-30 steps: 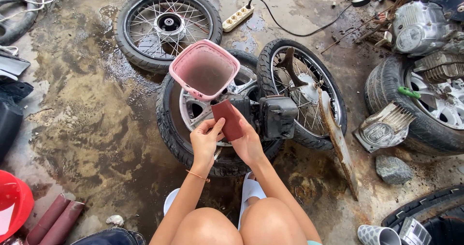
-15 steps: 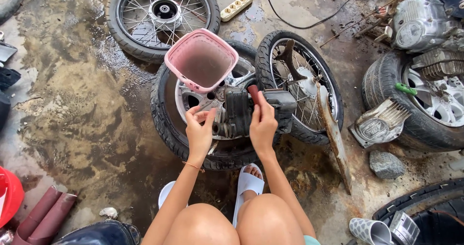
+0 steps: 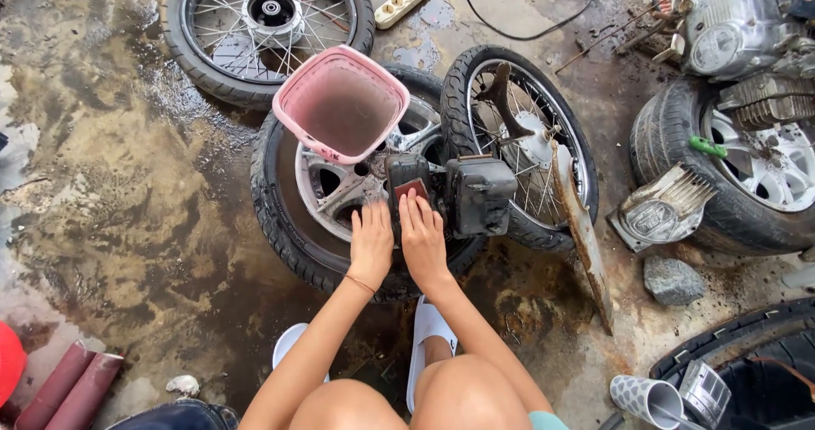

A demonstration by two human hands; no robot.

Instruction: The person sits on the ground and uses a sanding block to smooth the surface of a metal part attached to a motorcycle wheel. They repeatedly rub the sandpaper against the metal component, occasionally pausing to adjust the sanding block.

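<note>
A dark, greasy metal part [image 3: 480,194] lies on a black tyre with a silver alloy wheel [image 3: 280,218] in front of my knees. My left hand [image 3: 372,245] lies flat on the near left side of the part, fingers together. My right hand [image 3: 422,236] is beside it and presses a small red-brown sheet [image 3: 411,190] against the top of the part with its fingertips. A dirty pink plastic basket [image 3: 340,103] leans on the far side of the same tyre, just beyond my fingers.
A spoked wheel [image 3: 267,22] lies at the back, and another [image 3: 526,141] leans right of the part beside a rusty blade [image 3: 581,235]. A white power strip [image 3: 406,2], an engine [image 3: 739,31], a further tyre [image 3: 747,184] and a stone [image 3: 673,279] are nearby. The concrete floor is wet.
The red-brown sheet, held up in both hands a second ago, now lies pressed on the part. Both hands have come together, flat on the near side of the part.
</note>
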